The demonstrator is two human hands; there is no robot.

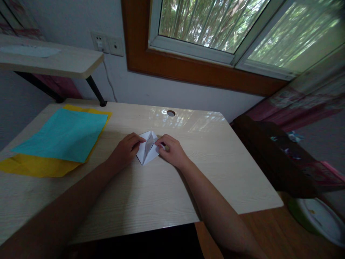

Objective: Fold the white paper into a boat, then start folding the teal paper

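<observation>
A small folded piece of white paper rests on the pale wood-grain desk, its layers partly raised along the middle with a narrow gap between them. My left hand pinches its left side between thumb and fingers. On the opposite side, my right hand has its thumb and fingertips closed on the paper's right flap. Both forearms reach in from the lower edge of the view. Fingers cover parts of the paper's left and right corners.
Turquoise sheets lie over yellow sheets on the desk's left. A raised shelf on black legs stands at the back left. The desk has a round cable hole. Dark wooden furniture stands to the right.
</observation>
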